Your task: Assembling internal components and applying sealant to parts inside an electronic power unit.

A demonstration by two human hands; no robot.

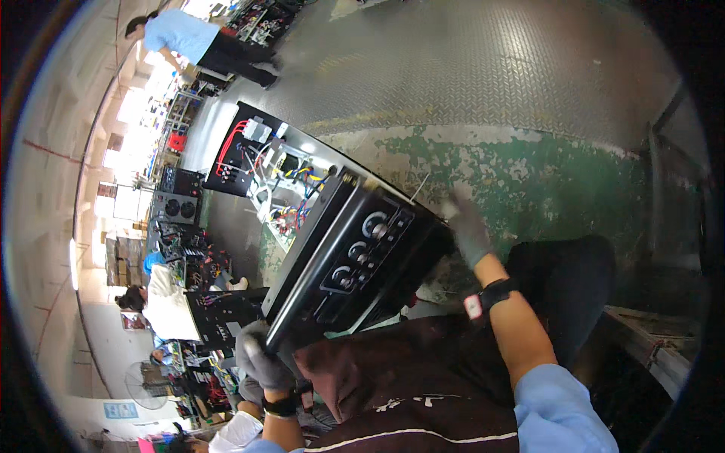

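A black electrical machine (355, 264) stands tilted in front of me, with several round dials on its front panel. Behind that panel its housing is uncovered, showing bundled coloured wires (291, 208) and circuit parts. At the near left corner of the panel, my left hand (260, 362), in a grey glove, has its fingers closed round the edge. My right hand (468, 230), gloved too, is beside the machine's right edge. Its fingers are blurred but look stretched out, holding nothing visible; whether they touch the machine I cannot tell.
Green worn floor (529, 177) and a metal tread-plate floor (453, 68) lie beyond the machine. People work along benches at left, one standing at far left (185, 38) and another nearer (162, 298). A metal frame (657, 347) is at my right.
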